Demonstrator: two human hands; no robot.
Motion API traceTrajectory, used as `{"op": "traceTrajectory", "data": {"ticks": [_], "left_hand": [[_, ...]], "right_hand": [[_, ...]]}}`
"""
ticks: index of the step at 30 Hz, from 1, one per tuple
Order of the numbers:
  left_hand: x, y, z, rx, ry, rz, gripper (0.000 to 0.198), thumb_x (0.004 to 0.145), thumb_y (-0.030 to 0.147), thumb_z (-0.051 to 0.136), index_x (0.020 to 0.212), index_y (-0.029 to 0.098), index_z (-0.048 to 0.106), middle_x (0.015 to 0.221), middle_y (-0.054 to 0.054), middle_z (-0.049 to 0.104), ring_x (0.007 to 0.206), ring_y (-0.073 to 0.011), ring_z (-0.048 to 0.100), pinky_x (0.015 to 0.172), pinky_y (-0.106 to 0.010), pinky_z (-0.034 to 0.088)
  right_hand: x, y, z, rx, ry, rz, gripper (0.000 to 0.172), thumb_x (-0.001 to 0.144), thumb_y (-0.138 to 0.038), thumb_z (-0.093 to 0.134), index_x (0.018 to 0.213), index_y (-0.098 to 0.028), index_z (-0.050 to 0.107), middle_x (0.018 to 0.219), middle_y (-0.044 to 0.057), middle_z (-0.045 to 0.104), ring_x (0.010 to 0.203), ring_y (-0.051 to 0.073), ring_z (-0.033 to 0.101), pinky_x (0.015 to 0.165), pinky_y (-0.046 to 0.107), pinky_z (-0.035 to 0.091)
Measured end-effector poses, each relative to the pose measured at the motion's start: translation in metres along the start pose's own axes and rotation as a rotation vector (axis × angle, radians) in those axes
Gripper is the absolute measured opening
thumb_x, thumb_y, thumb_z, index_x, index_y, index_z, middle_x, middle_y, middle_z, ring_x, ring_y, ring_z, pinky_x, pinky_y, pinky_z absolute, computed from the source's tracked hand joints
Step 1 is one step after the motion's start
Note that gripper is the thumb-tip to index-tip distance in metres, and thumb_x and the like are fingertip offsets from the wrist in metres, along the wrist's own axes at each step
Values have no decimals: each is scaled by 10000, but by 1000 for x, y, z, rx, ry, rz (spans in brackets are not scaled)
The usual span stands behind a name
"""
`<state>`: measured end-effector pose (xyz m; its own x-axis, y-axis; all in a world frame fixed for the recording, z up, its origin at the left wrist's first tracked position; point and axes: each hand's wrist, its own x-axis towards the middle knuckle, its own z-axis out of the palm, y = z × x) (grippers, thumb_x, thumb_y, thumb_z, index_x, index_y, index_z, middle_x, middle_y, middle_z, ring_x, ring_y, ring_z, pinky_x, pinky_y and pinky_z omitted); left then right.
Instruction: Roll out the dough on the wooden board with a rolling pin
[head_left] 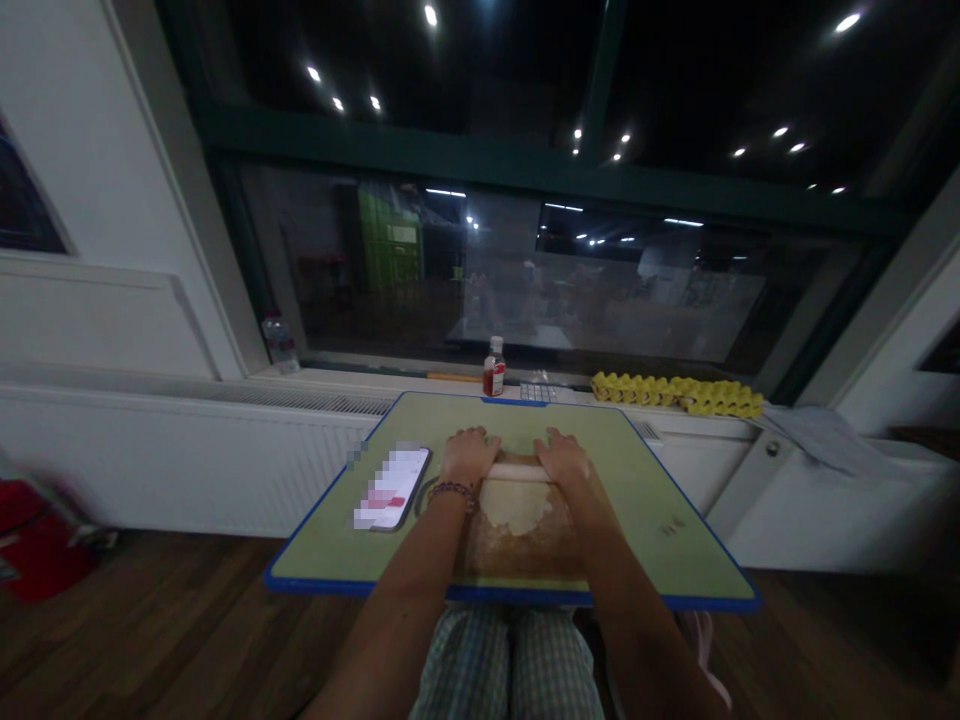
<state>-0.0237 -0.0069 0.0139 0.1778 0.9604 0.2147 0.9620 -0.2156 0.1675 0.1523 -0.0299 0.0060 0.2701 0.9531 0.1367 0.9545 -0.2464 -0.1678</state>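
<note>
A pale rolling pin (517, 471) lies crosswise over a thin, flattened sheet of dough (517, 508). The dough, uneven at its near edge, rests on a brown wooden board (517, 558). My left hand (469, 456), with a beaded bracelet at the wrist, holds the pin's left end. At its right end, my right hand (562, 459) holds the pin in the same way. Both hands cover the pin's ends, and their fingers point toward the window. To the left of my left hand, a phone (393, 490) with a lit screen lies on the table.
The small table (675, 535) has a green top and blue rim. On the windowsill are a small bottle (493, 368) with red contents, yellow egg trays (675, 394) and a clear bottle (280, 343). A radiator (187, 470) stands behind; a red bucket-like container (45, 545) is at left.
</note>
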Motion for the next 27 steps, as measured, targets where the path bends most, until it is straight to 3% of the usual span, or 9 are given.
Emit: {"op": "traceTrajectory", "data": {"ticks": [7,16,27], "left_hand": [[9,0,-4,-48,-34,-59,418,930,424,419,1112,147,672,1116,-148,723,1063,-259,668,883,-335,491],[28,-3,5,-96,-19,-57,374,899,362,436,1059,158,705,1098,-142,732,1060,-256,674,882,-332,490],[42,-2,7,-52,-23,-53,345,899,339,459,1046,168,720,1093,-130,739,1060,-250,676,909,-328,482]], "right_hand": [[15,2,4,69,-9,-12,498,960,-397,420,1386,-157,518,1249,149,660,1192,250,582,966,333,420],[28,2,7,105,-12,-44,501,961,-383,410,1382,-128,506,1187,150,684,1188,255,579,933,321,436],[40,2,11,120,-20,11,479,965,-381,400,1365,-146,518,1208,153,674,1151,247,604,917,319,450]]}}
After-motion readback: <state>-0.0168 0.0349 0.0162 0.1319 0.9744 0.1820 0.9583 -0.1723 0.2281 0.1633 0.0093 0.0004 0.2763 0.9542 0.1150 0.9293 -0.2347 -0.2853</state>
